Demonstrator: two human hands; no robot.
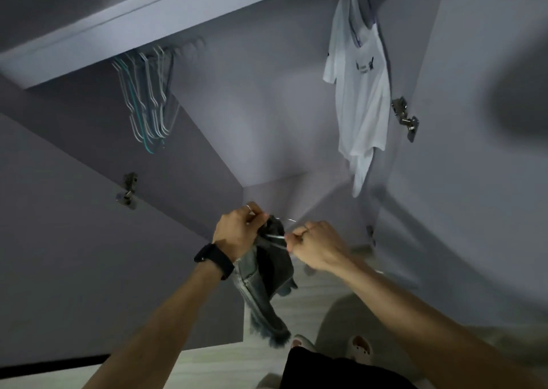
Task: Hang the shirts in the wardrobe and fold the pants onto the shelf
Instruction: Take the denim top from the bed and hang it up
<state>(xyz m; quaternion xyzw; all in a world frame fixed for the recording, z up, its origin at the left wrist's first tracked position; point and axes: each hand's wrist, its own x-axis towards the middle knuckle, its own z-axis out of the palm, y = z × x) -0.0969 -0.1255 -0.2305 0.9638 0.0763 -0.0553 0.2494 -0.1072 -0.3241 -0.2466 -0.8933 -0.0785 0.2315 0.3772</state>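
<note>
— Left hand [237, 231], state?
— Fingers curled round the top of the dark garment [269, 273], held low before the wardrobe [252, 107].
— Right hand [314, 246]?
— Pinches a wire hanger [278, 237] touching the garment's top edge.
— Farther in?
— Empty hangers [145, 98] hang upper left under the shelf [148, 18]; a white T-shirt [358, 92] hangs at right.

blocked 10 o'clock: empty hangers [145, 98] (bunched)
blocked 1 o'clock: white t-shirt [358, 92]
free 12 o'clock: bare wardrobe back wall [252, 107] between them
</note>
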